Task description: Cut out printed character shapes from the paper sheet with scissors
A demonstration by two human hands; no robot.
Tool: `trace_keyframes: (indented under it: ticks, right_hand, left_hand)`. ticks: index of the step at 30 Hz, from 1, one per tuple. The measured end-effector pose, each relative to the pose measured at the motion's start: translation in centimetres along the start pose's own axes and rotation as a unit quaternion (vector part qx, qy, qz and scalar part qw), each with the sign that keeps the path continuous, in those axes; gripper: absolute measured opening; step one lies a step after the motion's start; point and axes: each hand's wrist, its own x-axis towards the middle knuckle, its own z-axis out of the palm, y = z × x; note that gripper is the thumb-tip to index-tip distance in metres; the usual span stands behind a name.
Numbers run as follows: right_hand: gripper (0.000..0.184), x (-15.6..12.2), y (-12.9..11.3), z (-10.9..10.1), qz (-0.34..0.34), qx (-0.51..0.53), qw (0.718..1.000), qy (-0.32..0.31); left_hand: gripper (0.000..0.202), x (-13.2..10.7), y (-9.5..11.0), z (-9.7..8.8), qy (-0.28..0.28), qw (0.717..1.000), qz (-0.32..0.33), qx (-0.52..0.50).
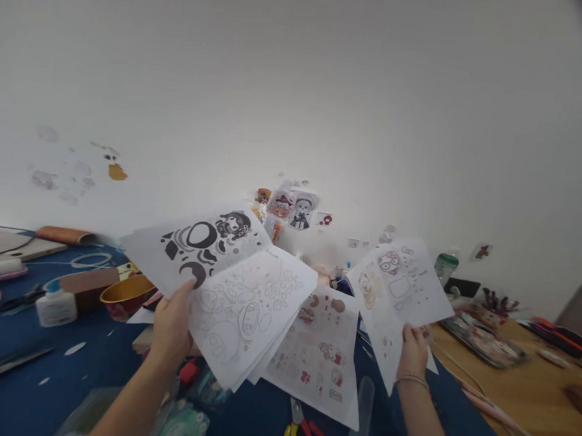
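My left hand [174,319] is closed on a stack of printed paper sheets [252,307], raised above the blue table. Its top sheets show dark cut-out shapes with a hooded cartoon figure and faint outlined pattern pieces. From beneath the stack, another printed sheet [320,356] with small cartoon figures and red bows slants down to the right; what supports it is hidden. On the right, my right hand [413,351] pinches the lower edge of a creased printed sheet [399,292] with pale figures and a pink-bowed character. The two hands are well apart.
Pliers [299,430] with red and yellow handles and a clear strip [363,410] lie in front. At left are a white glue bottle [56,306], a gold-lined bowl [128,294] and dark scissors [12,366]. A tray [482,342] sits right. Cut-outs [291,208] are stuck on the wall.
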Motion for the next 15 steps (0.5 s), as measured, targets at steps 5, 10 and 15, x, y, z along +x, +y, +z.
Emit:
trace_keyframes:
  ticks: [5,10,15]
  right_hand:
    - [0.022,0.3,-1.3,-0.3,0.017,-0.042,0.999,-0.028]
    - [0.025,-2.6,-2.4,0.9,-0.007,-0.03,0.988,-0.15]
    - [0.034,-6.9,-3.0,2.6,-0.049,-0.025,0.951,-0.304]
  left_hand:
    - [0.025,-0.1,0.9,-0.1,-0.032,0.996,-0.034,0.073]
    - [0.031,-1.0,0.4,-0.8,-0.283,0.925,-0.174,0.184]
    - [0.034,-3.8,-1.1,-0.4,-0.337,0.918,-0.142,0.155]
